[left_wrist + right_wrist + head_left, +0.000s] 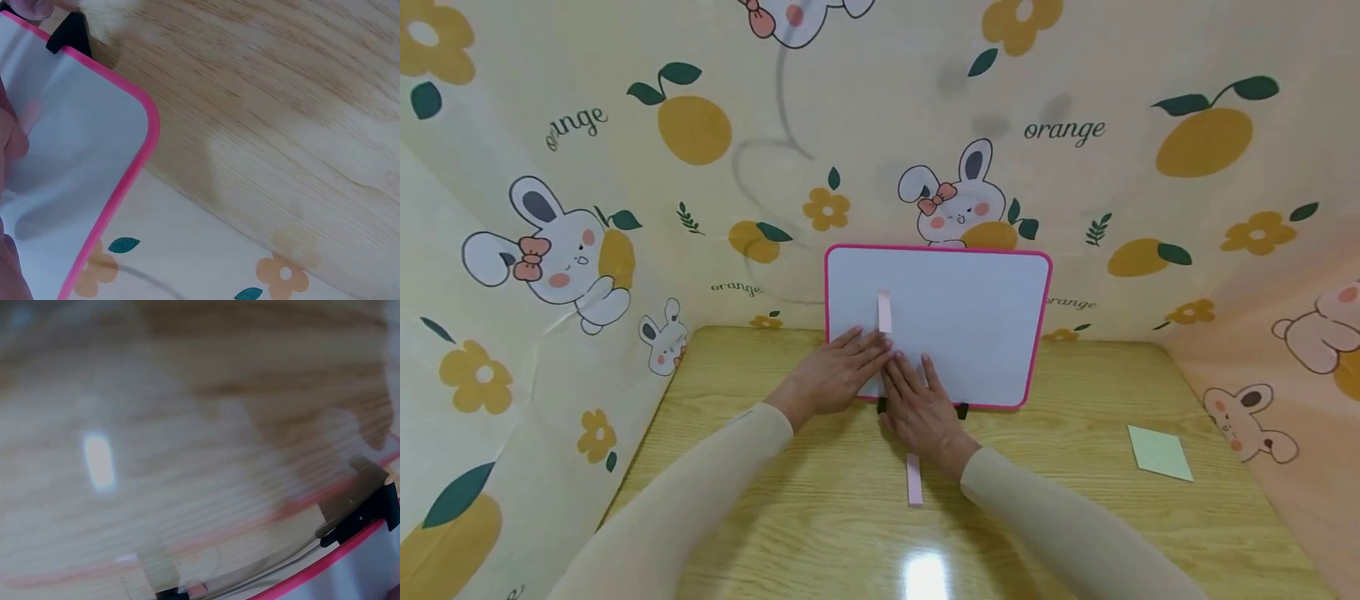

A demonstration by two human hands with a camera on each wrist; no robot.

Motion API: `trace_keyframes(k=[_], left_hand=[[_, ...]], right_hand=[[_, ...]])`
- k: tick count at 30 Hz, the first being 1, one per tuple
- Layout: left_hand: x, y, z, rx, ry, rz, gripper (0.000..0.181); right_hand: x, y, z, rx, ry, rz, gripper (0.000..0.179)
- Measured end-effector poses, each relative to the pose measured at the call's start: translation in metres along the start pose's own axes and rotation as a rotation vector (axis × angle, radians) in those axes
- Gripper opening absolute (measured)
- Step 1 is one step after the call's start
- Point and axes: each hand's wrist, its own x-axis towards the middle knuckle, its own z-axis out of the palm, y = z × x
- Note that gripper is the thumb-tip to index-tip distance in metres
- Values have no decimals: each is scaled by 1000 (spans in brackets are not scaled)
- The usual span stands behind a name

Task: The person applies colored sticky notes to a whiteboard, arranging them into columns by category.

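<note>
A whiteboard with a pink frame stands upright in black stand feet. A narrow pale pink paper strip sits vertically on its left half. My left hand lies against the lower left of the board, fingers extended, tips just below that strip. Beside it, my right hand reaches up from the lower edge, its straight fingertips touching the board close to the left fingers. In the left wrist view, a pale pink piece shows on the board next to the fingers, partly hidden by them.
A thin pink block of strips lies on the wooden table below my right hand. To the right lies a pale green square note. Cloth with rabbits and oranges encloses the back and sides.
</note>
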Motion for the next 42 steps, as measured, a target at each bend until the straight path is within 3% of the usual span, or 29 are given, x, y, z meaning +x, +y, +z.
trace_keyframes(k=[8, 15, 23, 32, 39, 42], left_hand=[[-13, -9, 5, 25, -32, -21, 61], [-14, -11, 5, 33, -19, -3, 62], [-10, -8, -1, 43, -32, -6, 61], [6, -3, -8, 54, -35, 24, 69], [-7, -13, -4, 45, -75, 16, 67], [-9, -14, -2, 77, -61, 25, 67]], right_hand=[[0, 2, -2, -28, 31, -26, 74], [3, 5, -3, -34, 161, -46, 70], [2, 6, -2, 0, 10, -38, 75], [-1, 4, 1, -13, 10, -35, 77], [-3, 3, 1, -19, -14, -58, 76], [-3, 3, 0, -16, -17, -58, 77]])
